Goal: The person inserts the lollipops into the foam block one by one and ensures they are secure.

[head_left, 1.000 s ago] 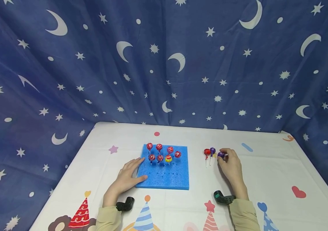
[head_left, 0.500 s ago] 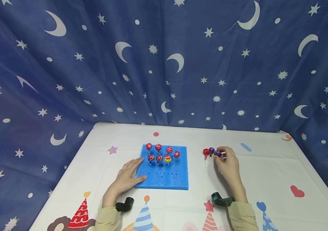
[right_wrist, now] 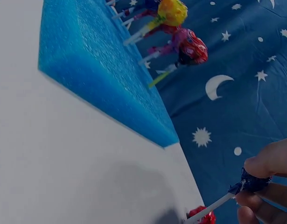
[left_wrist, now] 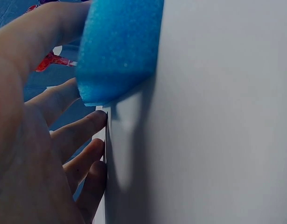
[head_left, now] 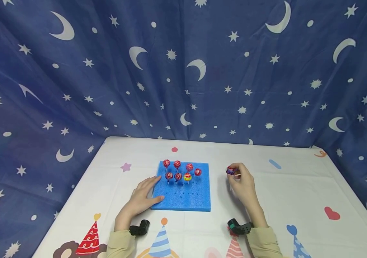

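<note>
My left hand (head_left: 140,199) rests at the left edge of a blue foam block (head_left: 186,203), fingers extended and thumb near its front corner. Several wrapped lollipops stand upright in the block's holes, mostly red ones (head_left: 169,176) and one yellow (head_left: 187,177). To the right of the block, my right hand (head_left: 244,184) pinches a dark purple lollipop (right_wrist: 256,182) by its wrapped head; its white stick points away from the fingers in the right wrist view. A red lollipop (right_wrist: 207,217) lies behind that stick, partly hidden. The other purple lollipop is hidden by my right hand.
Small holes dot the front part of the block. A white printed cloth (head_left: 299,186) covers the table, and a dark blue star-and-moon curtain (head_left: 170,89) hangs behind it. Each wrist wears a black camera mount (head_left: 239,227).
My right hand has moved left with the purple lollipop, coming over the two lollipops lying beside it. The left hand and the foam block have stayed in place.
</note>
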Available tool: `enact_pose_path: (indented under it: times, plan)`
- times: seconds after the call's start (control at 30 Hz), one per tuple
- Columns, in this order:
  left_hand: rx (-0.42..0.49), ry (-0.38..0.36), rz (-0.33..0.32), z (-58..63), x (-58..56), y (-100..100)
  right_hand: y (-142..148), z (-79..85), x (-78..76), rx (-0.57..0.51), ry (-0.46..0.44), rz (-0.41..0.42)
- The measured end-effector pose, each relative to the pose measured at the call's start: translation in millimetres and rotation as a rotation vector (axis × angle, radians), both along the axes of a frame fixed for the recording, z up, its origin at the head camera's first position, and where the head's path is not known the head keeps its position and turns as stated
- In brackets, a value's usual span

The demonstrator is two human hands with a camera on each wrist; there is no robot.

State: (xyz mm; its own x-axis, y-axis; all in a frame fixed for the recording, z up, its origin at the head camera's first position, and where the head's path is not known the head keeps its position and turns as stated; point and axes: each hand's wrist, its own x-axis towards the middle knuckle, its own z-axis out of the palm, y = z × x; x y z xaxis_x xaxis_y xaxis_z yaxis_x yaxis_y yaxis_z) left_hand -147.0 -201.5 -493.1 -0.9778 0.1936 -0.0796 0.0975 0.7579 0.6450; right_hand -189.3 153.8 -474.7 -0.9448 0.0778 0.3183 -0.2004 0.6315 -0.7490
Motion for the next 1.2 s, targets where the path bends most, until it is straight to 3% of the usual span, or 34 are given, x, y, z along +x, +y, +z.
enact_pose_path:
  times: [0.63,0.9,1.2]
  plan:
    - [0.0,0.003,0.005,-2.7,-1.1,-1,-31,8.2,9.2,0.003,0.092,0.142]
    - [-0.002,0.002,0.005,-1.8,-1.1,-1,-38,12.6,12.6,0.03,0.102,0.149]
    - [0.001,0.009,0.002,-2.7,-1.5,-2,-43,21.1,17.4,0.036,0.18,0.171]
